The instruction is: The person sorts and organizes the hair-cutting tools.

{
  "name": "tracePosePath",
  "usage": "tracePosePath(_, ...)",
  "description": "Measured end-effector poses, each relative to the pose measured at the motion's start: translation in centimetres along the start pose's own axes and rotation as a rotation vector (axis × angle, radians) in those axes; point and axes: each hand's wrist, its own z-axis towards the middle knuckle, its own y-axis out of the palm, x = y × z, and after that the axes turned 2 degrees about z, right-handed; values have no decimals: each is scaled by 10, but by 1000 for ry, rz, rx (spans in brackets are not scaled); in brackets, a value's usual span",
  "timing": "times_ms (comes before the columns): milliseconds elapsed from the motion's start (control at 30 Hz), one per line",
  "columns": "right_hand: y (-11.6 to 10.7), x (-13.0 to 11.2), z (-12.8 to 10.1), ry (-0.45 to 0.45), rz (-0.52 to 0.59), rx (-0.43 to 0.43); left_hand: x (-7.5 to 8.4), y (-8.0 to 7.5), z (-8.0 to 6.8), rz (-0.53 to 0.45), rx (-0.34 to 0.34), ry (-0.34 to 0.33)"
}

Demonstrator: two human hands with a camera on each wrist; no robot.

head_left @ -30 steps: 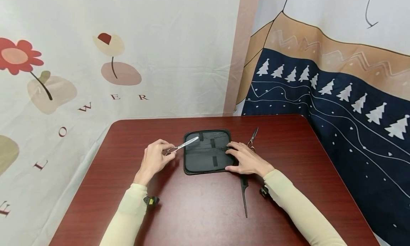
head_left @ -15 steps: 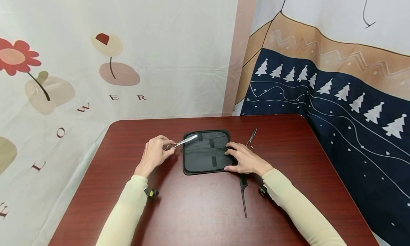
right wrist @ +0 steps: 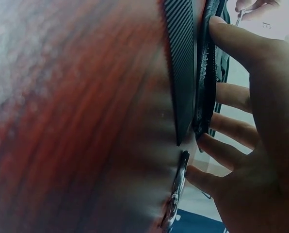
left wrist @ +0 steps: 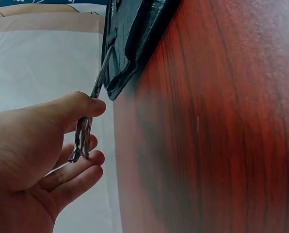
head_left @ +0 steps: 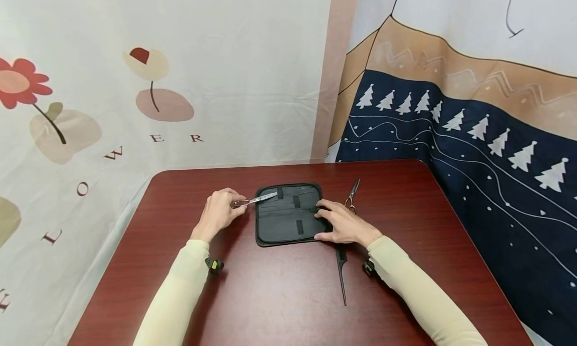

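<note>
Silver hairdressing scissors: slim (head_left: 261, 198), blades pointing away from the left-hand grip, tips over the zip case; whether they touch it, I can't tell.
Left hand: (head_left: 218, 212) thumb and fingers pinched nearly together on the handle, the other fingers loose beside the rings.
Handling: I'd reckon them light, stiff and slick, liable to swivel in so small a pinch and likely sharp ahead of it; the shanks, just behind the pivot, look the safest hold.
Black zip case: (head_left: 277, 228) just beyond the grip to its right, inner face up with dark loops (head_left: 296, 202); probably soft-skinned and easily shifted.
Right hand: (head_left: 346, 223) fingers spread, resting over the case's far edge from the left grip, not wrapped round anything I can see.
Tail comb: (head_left: 341, 266) partly under the right hand, its tail toward the person.
Second scissors: (head_left: 353, 192) lying just beyond the right hand's fingers.
Red-brown tabletop: (head_left: 270, 296) beneath both grips.
</note>
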Motion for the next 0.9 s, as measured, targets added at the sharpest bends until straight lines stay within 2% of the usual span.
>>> tracePosePath(200,-2,-2,0,-3,-11,-7,0,3,6,-17,-16,3)
tracePosePath(567,0,0,1,-4,-23,0,1,14,17,-21,-22,65)
tracePosePath(667,0,1,1,-4,-29,2,-2,19,20,-37,-6,97)
tracePosePath(767,1,1,2,-4,-32,0,-16,35,27,-52,29,122)
tracePosePath(900,1,1,2,-4,-32,-2,-46,67,37,-52,60,126)
